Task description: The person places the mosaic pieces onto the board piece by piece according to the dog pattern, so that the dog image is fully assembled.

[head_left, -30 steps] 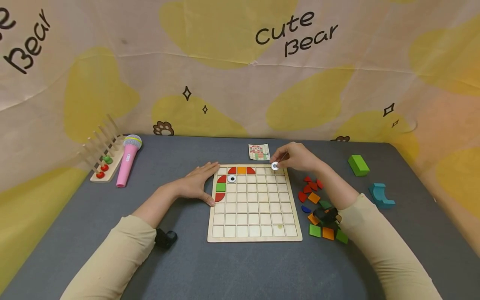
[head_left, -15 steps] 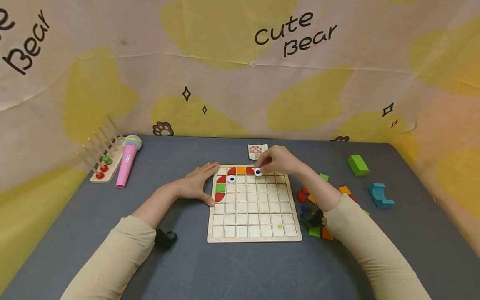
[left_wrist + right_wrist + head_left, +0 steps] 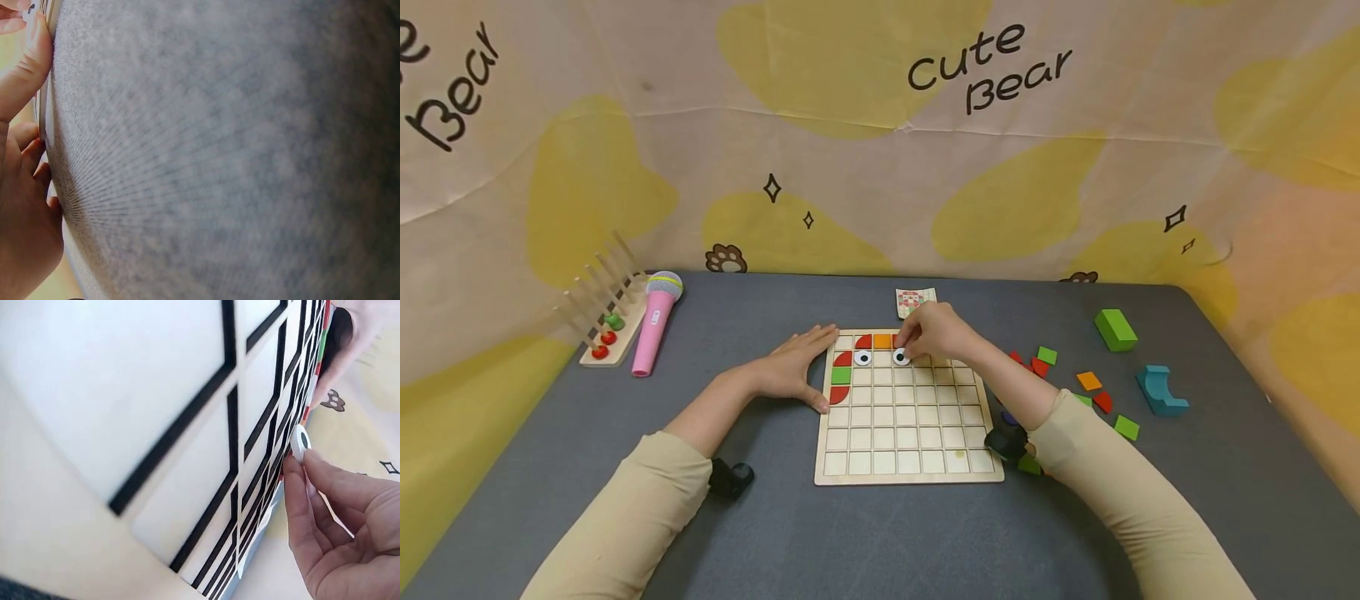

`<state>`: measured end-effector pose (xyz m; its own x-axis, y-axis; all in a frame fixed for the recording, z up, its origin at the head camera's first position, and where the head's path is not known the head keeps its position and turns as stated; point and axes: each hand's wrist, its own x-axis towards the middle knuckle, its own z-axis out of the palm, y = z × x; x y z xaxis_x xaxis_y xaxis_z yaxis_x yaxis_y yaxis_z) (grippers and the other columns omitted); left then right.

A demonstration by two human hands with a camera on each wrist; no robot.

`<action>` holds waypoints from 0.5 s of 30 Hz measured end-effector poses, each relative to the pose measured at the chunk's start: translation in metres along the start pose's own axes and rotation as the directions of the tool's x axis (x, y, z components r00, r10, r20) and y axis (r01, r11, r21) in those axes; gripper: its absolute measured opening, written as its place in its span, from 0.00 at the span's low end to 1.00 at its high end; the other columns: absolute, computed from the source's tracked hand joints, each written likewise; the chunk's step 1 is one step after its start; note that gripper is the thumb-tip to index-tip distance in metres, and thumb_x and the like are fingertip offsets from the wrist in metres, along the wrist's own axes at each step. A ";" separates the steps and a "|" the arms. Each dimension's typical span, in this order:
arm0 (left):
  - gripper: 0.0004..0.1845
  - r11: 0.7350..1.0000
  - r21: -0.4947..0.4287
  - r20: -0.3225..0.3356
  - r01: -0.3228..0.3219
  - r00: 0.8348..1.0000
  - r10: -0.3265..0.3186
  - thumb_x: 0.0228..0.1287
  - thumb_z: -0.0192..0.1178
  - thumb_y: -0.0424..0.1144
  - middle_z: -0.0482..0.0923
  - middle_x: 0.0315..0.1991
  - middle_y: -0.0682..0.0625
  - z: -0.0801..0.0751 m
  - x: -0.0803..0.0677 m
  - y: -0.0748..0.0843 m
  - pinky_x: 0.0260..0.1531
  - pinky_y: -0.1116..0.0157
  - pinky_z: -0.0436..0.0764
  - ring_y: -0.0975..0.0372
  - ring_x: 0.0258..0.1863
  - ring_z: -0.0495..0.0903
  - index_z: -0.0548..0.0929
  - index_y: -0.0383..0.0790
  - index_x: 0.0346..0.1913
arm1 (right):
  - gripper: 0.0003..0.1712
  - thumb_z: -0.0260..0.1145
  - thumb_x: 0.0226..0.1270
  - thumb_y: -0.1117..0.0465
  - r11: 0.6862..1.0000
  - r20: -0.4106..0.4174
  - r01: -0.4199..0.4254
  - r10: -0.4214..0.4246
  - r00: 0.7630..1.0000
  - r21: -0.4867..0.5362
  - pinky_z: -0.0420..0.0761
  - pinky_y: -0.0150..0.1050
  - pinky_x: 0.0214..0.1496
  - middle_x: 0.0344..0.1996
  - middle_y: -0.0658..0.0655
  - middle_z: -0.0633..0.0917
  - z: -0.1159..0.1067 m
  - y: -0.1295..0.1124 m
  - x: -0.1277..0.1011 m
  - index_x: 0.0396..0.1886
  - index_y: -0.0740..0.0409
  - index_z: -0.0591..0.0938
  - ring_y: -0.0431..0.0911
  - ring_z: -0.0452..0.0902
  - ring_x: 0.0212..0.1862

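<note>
Head view: a peg rack is flanked by a pink microphone; the grid board is touched at left by the left hand, fingers extended; a white eye disc is pinched by the right hand over the second-farthest row; loose tiles are scattered rightward.

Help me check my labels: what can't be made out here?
Head view: some loose pieces, partly hidden by the right arm.
Head view: details on the card, too small; the right hand covers a corner.
Left wrist view: most of the board, beyond the frame or behind the left hand.
</note>
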<state>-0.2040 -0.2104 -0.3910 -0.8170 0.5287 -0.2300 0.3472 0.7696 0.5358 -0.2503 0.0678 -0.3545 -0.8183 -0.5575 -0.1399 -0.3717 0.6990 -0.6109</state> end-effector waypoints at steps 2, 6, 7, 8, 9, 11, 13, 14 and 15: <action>0.67 1.000 -0.001 0.000 0.000 1.000 0.000 0.44 0.78 0.55 0.40 0.81 0.39 0.000 0.000 0.000 0.78 0.39 0.41 0.43 0.81 0.37 0.45 0.36 0.79 | 0.06 0.72 0.57 0.69 1.000 -0.005 -0.013 0.013 1.000 -0.006 0.82 0.33 0.41 0.32 0.55 0.91 0.001 0.000 0.000 0.34 0.57 0.90 0.41 0.85 0.32; 0.67 1.000 -0.001 0.000 0.003 1.000 -0.003 0.44 0.78 0.55 0.39 0.81 0.39 0.000 0.000 0.000 0.78 0.39 0.41 0.43 0.81 0.37 0.45 0.36 0.79 | 0.06 0.71 0.58 0.69 1.000 -0.007 -0.025 0.025 1.000 -0.018 0.80 0.30 0.37 0.32 0.55 0.91 0.001 0.000 0.000 0.34 0.56 0.90 0.41 0.84 0.32; 0.67 1.000 0.000 0.000 0.003 1.000 -0.003 0.44 0.78 0.55 0.39 0.81 0.39 0.000 0.000 0.000 0.78 0.39 0.41 0.43 0.81 0.37 0.45 0.36 0.79 | 0.06 0.71 0.58 0.68 0.999 -0.006 -0.026 0.026 1.000 -0.020 0.80 0.30 0.37 0.32 0.54 0.91 0.002 0.000 0.000 0.34 0.56 0.90 0.42 0.84 0.33; 0.67 1.000 0.001 0.000 0.005 1.000 -0.005 0.44 0.78 0.55 0.39 0.82 0.39 0.000 0.000 0.000 0.78 0.40 0.41 0.43 0.81 0.37 0.45 0.36 0.79 | 0.06 0.71 0.58 0.68 0.999 -0.004 -0.025 0.025 1.000 -0.021 0.80 0.30 0.37 0.32 0.54 0.91 0.002 0.000 0.000 0.34 0.56 0.90 0.42 0.84 0.33; 0.67 1.000 0.003 0.000 0.004 1.000 -0.004 0.44 0.78 0.55 0.40 0.81 0.39 0.000 0.000 0.000 0.78 0.39 0.41 0.43 0.81 0.37 0.45 0.36 0.79 | 0.05 0.71 0.58 0.68 0.999 -0.003 -0.024 0.024 1.000 -0.025 0.80 0.31 0.39 0.32 0.54 0.91 0.002 0.000 0.000 0.34 0.56 0.91 0.42 0.84 0.34; 0.67 1.000 0.005 0.000 0.005 1.000 -0.005 0.45 0.78 0.55 0.40 0.81 0.39 0.000 0.000 0.000 0.78 0.39 0.41 0.43 0.81 0.37 0.45 0.36 0.79 | 0.05 0.72 0.58 0.67 0.999 -0.005 -0.024 0.023 1.000 -0.031 0.81 0.34 0.42 0.31 0.54 0.91 0.002 -0.001 -0.001 0.33 0.56 0.91 0.44 0.84 0.36; 0.67 1.000 0.006 0.000 0.003 1.000 -0.003 0.45 0.78 0.55 0.40 0.81 0.39 0.000 0.000 0.000 0.78 0.39 0.41 0.43 0.81 0.38 0.45 0.35 0.79 | 0.04 0.72 0.58 0.66 0.999 -0.010 -0.024 0.024 1.000 -0.039 0.82 0.37 0.46 0.31 0.53 0.91 0.003 -0.001 -0.002 0.33 0.56 0.91 0.45 0.83 0.38; 0.67 1.000 0.005 0.000 0.003 1.000 -0.003 0.44 0.78 0.55 0.40 0.81 0.39 -0.001 0.000 0.001 0.78 0.39 0.41 0.43 0.81 0.38 0.46 0.35 0.79 | 0.04 0.73 0.58 0.66 0.999 -0.013 -0.024 0.023 1.000 -0.042 0.82 0.39 0.47 0.31 0.53 0.91 0.003 -0.002 -0.002 0.33 0.56 0.91 0.45 0.83 0.39; 0.67 1.000 0.005 -0.001 0.002 1.000 -0.002 0.44 0.78 0.55 0.40 0.81 0.39 -0.001 0.000 0.001 0.78 0.39 0.42 0.43 0.81 0.38 0.46 0.35 0.79 | 0.04 0.73 0.58 0.65 0.999 -0.015 -0.025 0.024 1.000 -0.046 0.82 0.40 0.49 0.31 0.53 0.91 0.004 -0.002 -0.002 0.33 0.56 0.91 0.45 0.83 0.39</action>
<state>-0.2037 -0.2098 -0.3899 -0.8181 0.5268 -0.2306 0.3478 0.7726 0.5312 -0.2460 0.0663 -0.3559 -0.8336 -0.5336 -0.1428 -0.3711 0.7325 -0.5707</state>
